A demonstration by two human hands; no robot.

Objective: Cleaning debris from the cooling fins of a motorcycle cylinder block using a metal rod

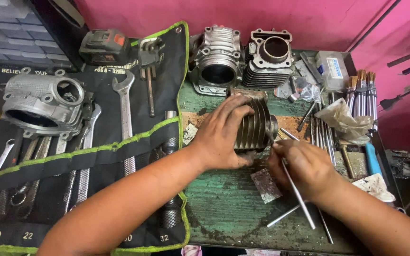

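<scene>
Your left hand (221, 132) wraps over the finned metal cylinder (255, 125), fingers spread across the fins and pressing it down on the worn green bench (224, 208). The cylinder lies on its side near the bench centre, its open end facing right.

Your right hand (304, 168) sits just beside that open end. Its fingers are curled together, pinching a thin metal rod (297, 192) whose upper tip meets the cylinder's end and whose shaft slants down toward you. A second loose rod (283, 215) lies on the bench below it.

A small rusty plate (265, 185) lies between your wrists. Two more engine cylinders (243, 59) stand at the rear. A black tool roll (96, 156) with spanners covers the left side, with a silver engine casing (43, 104) resting on it.
</scene>
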